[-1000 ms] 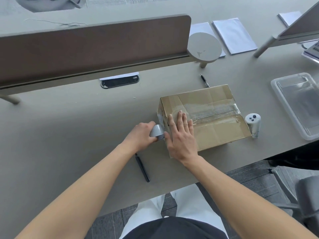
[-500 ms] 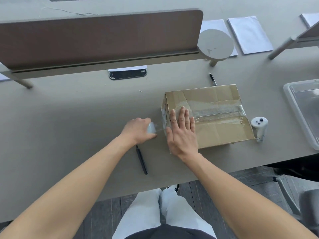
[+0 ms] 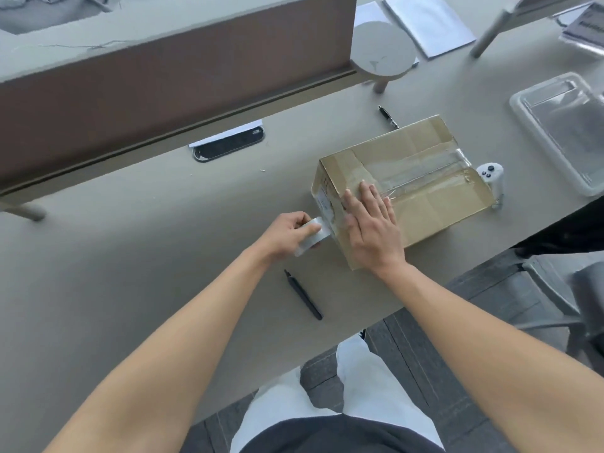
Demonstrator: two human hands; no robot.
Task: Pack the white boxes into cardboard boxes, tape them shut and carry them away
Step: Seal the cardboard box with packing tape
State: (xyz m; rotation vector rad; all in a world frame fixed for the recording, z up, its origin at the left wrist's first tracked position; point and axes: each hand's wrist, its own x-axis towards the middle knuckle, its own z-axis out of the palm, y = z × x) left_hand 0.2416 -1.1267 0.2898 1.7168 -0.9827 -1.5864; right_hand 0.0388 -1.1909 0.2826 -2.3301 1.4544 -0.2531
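At the cardboard box's (image 3: 421,178) left end, the left hand (image 3: 287,235) gripped the tape roll (image 3: 312,235); the right hand (image 3: 371,223) lay flat atop, tape running lengthwise.

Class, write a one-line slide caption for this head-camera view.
Right hand presses flat on the cardboard box while the left hand grips the tape roll at its end.

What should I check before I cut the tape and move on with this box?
1. Top flaps of the cardboard box closed under tape: ok.
2. Right hand pressing flat on the box top: ok.
3. Left hand gripping the tape roll at the box's end: ok.
4. Tape stuck down the end face: cannot tell.
5. Black cutter on the desk near the left hand: ok.
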